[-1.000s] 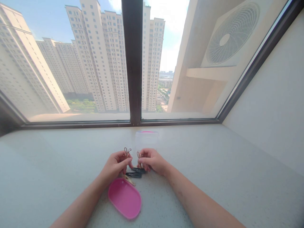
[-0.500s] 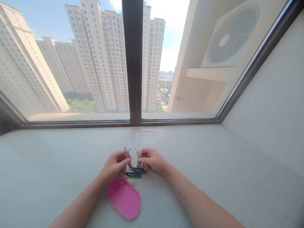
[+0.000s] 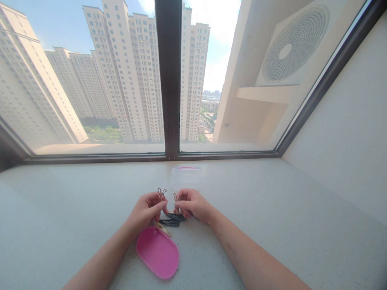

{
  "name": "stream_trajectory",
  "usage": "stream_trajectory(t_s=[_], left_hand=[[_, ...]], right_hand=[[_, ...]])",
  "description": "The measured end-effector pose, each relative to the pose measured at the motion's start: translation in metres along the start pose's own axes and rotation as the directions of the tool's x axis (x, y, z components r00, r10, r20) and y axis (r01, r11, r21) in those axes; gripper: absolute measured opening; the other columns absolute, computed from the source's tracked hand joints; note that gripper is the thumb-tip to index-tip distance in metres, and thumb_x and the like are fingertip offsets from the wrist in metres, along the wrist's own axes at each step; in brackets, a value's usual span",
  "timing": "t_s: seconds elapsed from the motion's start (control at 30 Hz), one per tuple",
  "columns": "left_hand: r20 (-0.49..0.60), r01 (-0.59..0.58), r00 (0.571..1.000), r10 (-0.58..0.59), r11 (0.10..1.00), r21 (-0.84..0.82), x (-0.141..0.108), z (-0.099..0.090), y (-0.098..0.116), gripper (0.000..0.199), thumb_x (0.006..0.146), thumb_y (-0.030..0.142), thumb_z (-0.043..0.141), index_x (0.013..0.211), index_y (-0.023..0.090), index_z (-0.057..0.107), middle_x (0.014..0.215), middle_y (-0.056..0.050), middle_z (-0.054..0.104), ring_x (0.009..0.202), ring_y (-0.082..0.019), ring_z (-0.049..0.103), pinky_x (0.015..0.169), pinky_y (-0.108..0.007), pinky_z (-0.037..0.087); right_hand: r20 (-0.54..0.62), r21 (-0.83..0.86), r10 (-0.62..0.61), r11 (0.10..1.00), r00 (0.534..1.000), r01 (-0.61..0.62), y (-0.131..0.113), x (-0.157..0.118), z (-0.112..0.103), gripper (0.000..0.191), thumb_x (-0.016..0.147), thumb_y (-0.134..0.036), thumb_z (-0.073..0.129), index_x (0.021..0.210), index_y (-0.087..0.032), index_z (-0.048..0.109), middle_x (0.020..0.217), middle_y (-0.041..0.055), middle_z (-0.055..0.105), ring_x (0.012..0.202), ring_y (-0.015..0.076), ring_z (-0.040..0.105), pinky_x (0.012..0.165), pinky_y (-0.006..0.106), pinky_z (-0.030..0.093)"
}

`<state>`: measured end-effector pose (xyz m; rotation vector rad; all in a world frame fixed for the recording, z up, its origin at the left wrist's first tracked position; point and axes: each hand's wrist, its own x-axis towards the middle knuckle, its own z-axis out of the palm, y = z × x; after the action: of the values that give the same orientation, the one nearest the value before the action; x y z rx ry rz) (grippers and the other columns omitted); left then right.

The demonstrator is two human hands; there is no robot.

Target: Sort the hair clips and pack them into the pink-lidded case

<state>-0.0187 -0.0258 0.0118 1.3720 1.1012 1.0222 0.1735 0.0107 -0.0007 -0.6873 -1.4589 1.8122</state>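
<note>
My left hand (image 3: 148,208) pinches a brown bow-shaped hair clip (image 3: 161,193) between thumb and fingers, its loops sticking up. A similar bow-shaped hair clip (image 3: 176,197) is pinched in my right hand (image 3: 193,204), a short gap away. Below and between the hands lie black snap hair clips (image 3: 169,222), close to the fingertips. A gold hair clip (image 3: 164,230) rests by the upper edge of a pink oval tray (image 3: 158,253), nearer to me. The fingers partly hide both bow clips.
A clear container (image 3: 186,177) with a pink spot at its top stands behind my hands on the pale speckled sill (image 3: 256,193). Beyond is the window with its dark frame (image 3: 171,100). A white wall (image 3: 347,141) closes off the right side.
</note>
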Motion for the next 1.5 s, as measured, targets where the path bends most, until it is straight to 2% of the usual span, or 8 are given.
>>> stream_trajectory(t_s=[1.5], left_hand=[[-0.013, 0.013, 1.000, -0.013, 1.000, 0.001, -0.0003, 0.0008, 0.0027, 0.025, 0.074, 0.038, 0.064, 0.079, 0.014, 0.058, 0.059, -0.001, 0.065, 0.037, -0.006, 0.044, 0.039, -0.018, 0.028]], right_hand=[[-0.001, -0.045, 0.019, 0.999, 1.000, -0.019, 0.0002, -0.0007, 0.0001, 0.025, 0.067, -0.029, 0.070, 0.078, -0.016, 0.052, 0.059, -0.0010, 0.062, 0.038, 0.0065, 0.046, 0.035, 0.017, 0.033]])
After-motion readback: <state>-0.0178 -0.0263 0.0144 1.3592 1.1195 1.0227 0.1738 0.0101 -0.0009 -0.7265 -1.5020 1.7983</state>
